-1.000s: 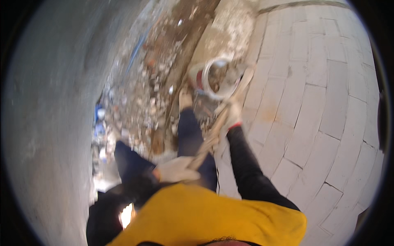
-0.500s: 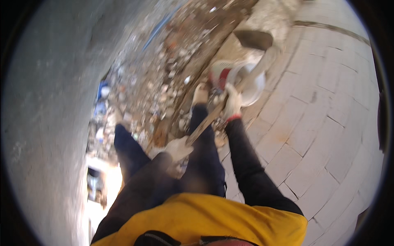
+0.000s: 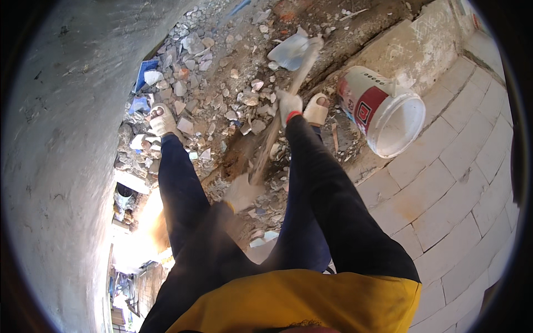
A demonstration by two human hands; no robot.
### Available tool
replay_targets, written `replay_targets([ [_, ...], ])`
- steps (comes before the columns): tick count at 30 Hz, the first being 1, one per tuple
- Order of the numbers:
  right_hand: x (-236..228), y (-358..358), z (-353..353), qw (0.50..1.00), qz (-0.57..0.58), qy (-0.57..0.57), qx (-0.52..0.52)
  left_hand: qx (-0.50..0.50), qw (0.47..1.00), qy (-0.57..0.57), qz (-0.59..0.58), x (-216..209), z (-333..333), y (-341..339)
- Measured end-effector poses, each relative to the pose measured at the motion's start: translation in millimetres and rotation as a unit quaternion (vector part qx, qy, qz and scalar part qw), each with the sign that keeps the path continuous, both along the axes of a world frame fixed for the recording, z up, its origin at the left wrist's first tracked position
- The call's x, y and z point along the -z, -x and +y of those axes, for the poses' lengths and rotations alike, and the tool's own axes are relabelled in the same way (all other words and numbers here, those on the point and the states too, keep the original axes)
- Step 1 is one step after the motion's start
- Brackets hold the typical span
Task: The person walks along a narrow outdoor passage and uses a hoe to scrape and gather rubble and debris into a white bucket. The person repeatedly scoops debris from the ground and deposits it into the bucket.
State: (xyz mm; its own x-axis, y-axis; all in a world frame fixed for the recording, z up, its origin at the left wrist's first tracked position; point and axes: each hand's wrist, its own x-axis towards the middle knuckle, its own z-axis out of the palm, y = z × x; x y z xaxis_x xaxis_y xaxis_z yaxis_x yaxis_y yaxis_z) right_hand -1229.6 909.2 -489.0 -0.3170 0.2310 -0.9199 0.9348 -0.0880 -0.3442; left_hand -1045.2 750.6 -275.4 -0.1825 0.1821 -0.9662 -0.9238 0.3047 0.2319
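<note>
A hoe (image 3: pixel 300 75) with a long wooden handle and a broad metal blade (image 3: pixel 290 50) slants across the middle, its blade down at the rubble (image 3: pixel 211 111). My right hand (image 3: pixel 290 105), in a pale glove with a red cuff, is closed round the handle partway along. Nearer my body, my left hand (image 3: pixel 243 192), also gloved, grips the handle's near end; motion smears it. Broken stone, tile pieces and brown soil lie under and around the tool, between my sandalled feet.
A white bucket (image 3: pixel 348 91) with a red panel lies tipped at the right, by a rough concrete ledge (image 3: pixel 388 53). Pale block masonry (image 3: pixel 438 194) fills the right side. A grey wall (image 3: pixel 72 139) stands close on the left. Blue scraps (image 3: pixel 145 75) lie near it.
The hoe's blade has swung down and left, from over the ledge by the bucket to the rubble. Both hands stay on the handle; my right hand has moved left and forward.
</note>
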Motion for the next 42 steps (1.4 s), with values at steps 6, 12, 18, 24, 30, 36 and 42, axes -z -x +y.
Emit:
replay_targets([
  [6,19.2,-103.3,-35.6,0.993,-0.108,0.036,-0.044,-0.057,0.989,0.006,-0.133,-66.8,-18.1,-39.8],
  [12,-0.1,-152.7,-66.2,0.970,-0.202,0.103,-0.087,-0.150,0.972,0.018,-0.181,-118.9,-46.2,-49.7],
  [18,-40.6,-219.0,-114.6,0.947,-0.133,0.073,-0.283,-0.275,0.923,-0.015,-0.269,-178.6,-60.2,-69.5],
  [24,-61.0,-219.8,-149.5,0.940,-0.244,0.189,-0.148,-0.340,0.910,-0.013,-0.236,-224.5,-76.9,-61.3],
  [30,-127.2,-169.1,-126.2,0.950,-0.244,0.188,-0.058,-0.499,0.785,-0.156,-0.332,-263.0,-85.6,-26.9],
  [36,-197.0,-102.9,-77.1,0.951,-0.209,0.230,-0.010,-0.640,0.580,-0.441,-0.243,-300.3,-56.8,-14.6],
  [42,-292.0,-40.3,1.1,0.932,-0.140,0.326,0.080,-0.476,0.581,-0.566,-0.340,-333.3,-1.4,32.8],
])
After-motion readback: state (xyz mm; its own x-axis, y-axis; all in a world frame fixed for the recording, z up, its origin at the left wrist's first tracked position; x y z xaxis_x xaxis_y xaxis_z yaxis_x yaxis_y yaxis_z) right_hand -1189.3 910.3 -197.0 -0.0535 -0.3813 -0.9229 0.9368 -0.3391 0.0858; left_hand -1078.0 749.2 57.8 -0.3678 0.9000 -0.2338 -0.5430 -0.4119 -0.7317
